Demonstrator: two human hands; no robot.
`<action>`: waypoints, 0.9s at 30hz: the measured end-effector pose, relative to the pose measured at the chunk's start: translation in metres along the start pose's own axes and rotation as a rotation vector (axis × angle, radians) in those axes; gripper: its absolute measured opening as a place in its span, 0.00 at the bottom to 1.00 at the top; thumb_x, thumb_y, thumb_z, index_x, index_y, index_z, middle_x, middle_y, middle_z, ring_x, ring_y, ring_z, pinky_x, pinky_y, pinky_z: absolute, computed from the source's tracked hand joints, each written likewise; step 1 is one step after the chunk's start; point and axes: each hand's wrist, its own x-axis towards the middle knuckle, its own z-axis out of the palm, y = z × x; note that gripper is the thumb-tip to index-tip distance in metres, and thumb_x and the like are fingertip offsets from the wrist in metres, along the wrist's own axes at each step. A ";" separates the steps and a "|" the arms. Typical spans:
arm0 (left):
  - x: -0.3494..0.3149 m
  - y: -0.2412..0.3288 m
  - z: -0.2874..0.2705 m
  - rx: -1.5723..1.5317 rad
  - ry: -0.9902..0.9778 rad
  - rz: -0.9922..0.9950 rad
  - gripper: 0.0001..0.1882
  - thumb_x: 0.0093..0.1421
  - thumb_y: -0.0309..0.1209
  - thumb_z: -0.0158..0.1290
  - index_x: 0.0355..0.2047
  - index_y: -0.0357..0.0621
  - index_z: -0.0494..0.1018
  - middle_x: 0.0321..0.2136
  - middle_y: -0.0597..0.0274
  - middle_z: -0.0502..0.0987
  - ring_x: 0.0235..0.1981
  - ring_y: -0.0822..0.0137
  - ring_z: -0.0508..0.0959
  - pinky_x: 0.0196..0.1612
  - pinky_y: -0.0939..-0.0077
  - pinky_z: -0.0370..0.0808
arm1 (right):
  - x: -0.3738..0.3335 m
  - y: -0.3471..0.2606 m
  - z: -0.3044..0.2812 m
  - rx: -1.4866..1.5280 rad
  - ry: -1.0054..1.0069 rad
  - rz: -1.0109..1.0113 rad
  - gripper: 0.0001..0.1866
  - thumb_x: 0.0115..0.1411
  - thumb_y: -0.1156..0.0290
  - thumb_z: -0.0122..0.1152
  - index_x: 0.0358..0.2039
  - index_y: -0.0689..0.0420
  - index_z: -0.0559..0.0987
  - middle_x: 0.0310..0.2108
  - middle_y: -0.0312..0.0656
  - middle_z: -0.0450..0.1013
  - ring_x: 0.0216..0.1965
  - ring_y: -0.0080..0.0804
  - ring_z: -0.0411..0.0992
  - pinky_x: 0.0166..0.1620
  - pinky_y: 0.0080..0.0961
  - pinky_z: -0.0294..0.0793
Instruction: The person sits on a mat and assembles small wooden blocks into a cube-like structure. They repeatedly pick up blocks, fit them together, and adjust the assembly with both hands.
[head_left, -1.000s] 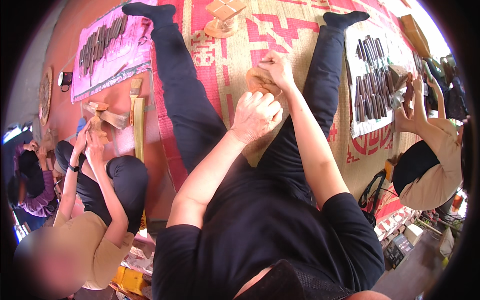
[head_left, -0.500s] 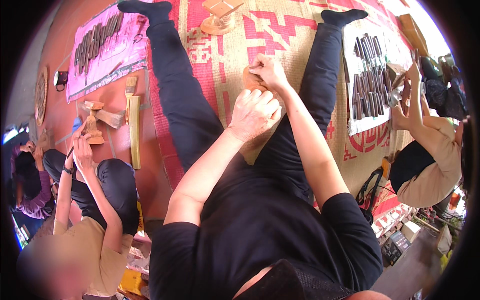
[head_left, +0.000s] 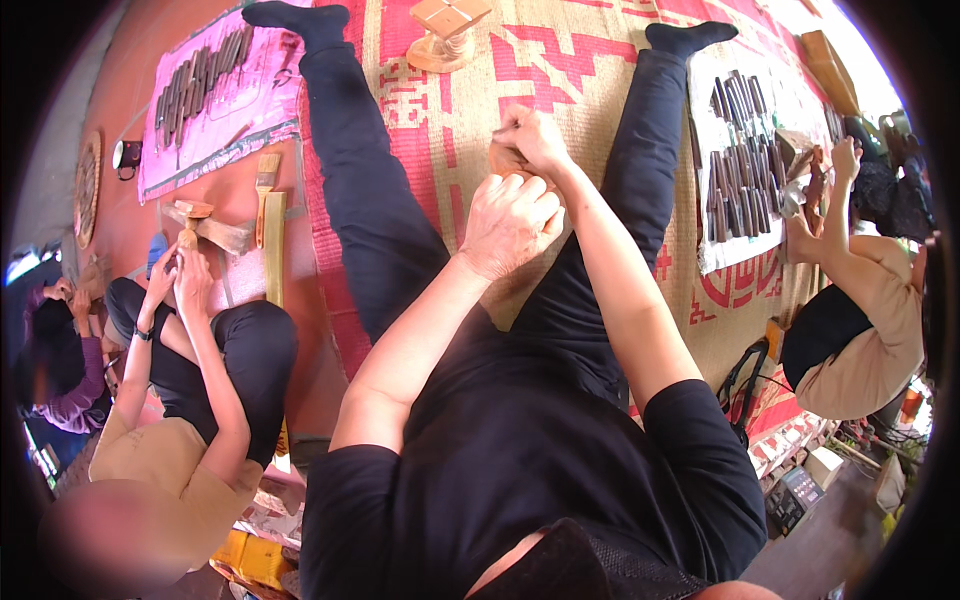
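Observation:
Between my outstretched legs, both hands work close together over the mat. A light brown wooden piece (head_left: 503,160) shows in part between them, its shape mostly covered by my fingers. My left hand (head_left: 508,225), nearer to me, is closed in a fist against the near end of the wood. Just beyond it, my right hand (head_left: 537,140) is closed over the far side of the piece, fingers curled tight. Whatever lies inside the right hand's fingers is hidden, and no tool can be made out.
A wooden stand (head_left: 443,35) sits on the patterned mat (head_left: 470,110) ahead. Several carving tools lie on a pink cloth (head_left: 240,125) at left, others on a white sheet (head_left: 708,250) at right. A brush (head_left: 266,180) lies left. Co-workers (head_left: 190,420) sit on both sides.
My hands stay nearly in place around the wood, with a slight shift of the right hand. The left co-worker's hands and carved piece have moved; the right co-worker's hand has shifted too.

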 end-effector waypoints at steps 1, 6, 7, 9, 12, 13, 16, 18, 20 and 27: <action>0.001 -0.001 -0.002 0.001 -0.010 0.005 0.09 0.50 0.36 0.59 0.20 0.51 0.71 0.23 0.69 0.70 0.25 0.68 0.71 0.33 0.70 0.66 | 0.008 -0.006 0.002 -0.146 0.117 0.037 0.12 0.51 0.64 0.68 0.29 0.57 0.77 0.27 0.48 0.78 0.33 0.44 0.78 0.38 0.38 0.73; -0.005 0.000 -0.003 0.022 -0.046 0.006 0.09 0.50 0.36 0.59 0.20 0.51 0.71 0.23 0.68 0.70 0.25 0.68 0.71 0.33 0.70 0.65 | 0.014 -0.010 -0.006 -0.049 0.077 -0.039 0.12 0.49 0.64 0.69 0.28 0.56 0.76 0.27 0.46 0.78 0.32 0.43 0.78 0.38 0.37 0.73; -0.006 -0.001 -0.002 0.021 -0.037 0.004 0.09 0.51 0.36 0.59 0.20 0.51 0.71 0.23 0.68 0.70 0.25 0.68 0.71 0.32 0.70 0.65 | 0.009 -0.013 -0.006 -0.049 0.013 -0.073 0.12 0.49 0.64 0.69 0.28 0.56 0.76 0.26 0.46 0.78 0.32 0.43 0.78 0.38 0.37 0.73; -0.007 0.000 0.001 0.011 -0.020 -0.004 0.09 0.51 0.36 0.59 0.20 0.51 0.71 0.23 0.68 0.70 0.25 0.68 0.71 0.32 0.69 0.65 | 0.000 -0.015 0.000 -0.110 -0.080 -0.131 0.13 0.49 0.63 0.70 0.28 0.57 0.76 0.27 0.46 0.78 0.33 0.45 0.78 0.38 0.39 0.73; -0.002 0.000 -0.004 0.002 -0.016 0.004 0.09 0.51 0.36 0.59 0.20 0.50 0.71 0.23 0.67 0.70 0.25 0.67 0.71 0.32 0.69 0.65 | 0.008 -0.007 0.007 -0.159 0.023 -0.059 0.13 0.49 0.63 0.70 0.29 0.56 0.77 0.27 0.47 0.78 0.33 0.46 0.77 0.39 0.40 0.73; -0.002 -0.001 -0.004 -0.002 -0.034 0.013 0.09 0.51 0.36 0.59 0.20 0.50 0.71 0.23 0.67 0.70 0.25 0.67 0.71 0.32 0.68 0.66 | 0.016 -0.006 0.011 -0.229 0.121 -0.051 0.13 0.49 0.63 0.70 0.29 0.55 0.77 0.28 0.49 0.78 0.33 0.47 0.77 0.40 0.41 0.74; -0.002 0.001 -0.005 -0.009 -0.034 0.011 0.09 0.51 0.36 0.59 0.19 0.50 0.71 0.22 0.67 0.69 0.25 0.67 0.71 0.32 0.68 0.65 | 0.030 0.009 0.000 -0.225 0.130 -0.027 0.13 0.49 0.62 0.70 0.29 0.55 0.77 0.27 0.48 0.78 0.33 0.47 0.77 0.40 0.41 0.74; -0.005 0.000 -0.003 -0.002 -0.015 -0.005 0.10 0.51 0.36 0.59 0.19 0.51 0.71 0.22 0.67 0.68 0.25 0.66 0.71 0.32 0.68 0.65 | 0.028 0.012 -0.003 -0.144 0.103 -0.058 0.13 0.49 0.63 0.70 0.31 0.55 0.77 0.27 0.47 0.78 0.33 0.46 0.77 0.40 0.40 0.74; -0.006 0.000 -0.002 -0.001 -0.022 -0.015 0.10 0.51 0.36 0.59 0.19 0.51 0.70 0.21 0.68 0.68 0.25 0.67 0.71 0.32 0.68 0.65 | 0.010 -0.001 -0.010 -0.070 0.041 -0.109 0.13 0.49 0.63 0.69 0.31 0.55 0.77 0.27 0.46 0.78 0.33 0.47 0.77 0.40 0.39 0.74; 0.000 -0.002 -0.006 -0.007 -0.034 0.004 0.11 0.51 0.36 0.59 0.18 0.51 0.69 0.21 0.68 0.67 0.25 0.67 0.70 0.32 0.69 0.64 | 0.018 0.024 -0.003 -0.174 0.224 0.009 0.12 0.50 0.64 0.68 0.31 0.56 0.76 0.27 0.46 0.79 0.33 0.46 0.78 0.39 0.41 0.73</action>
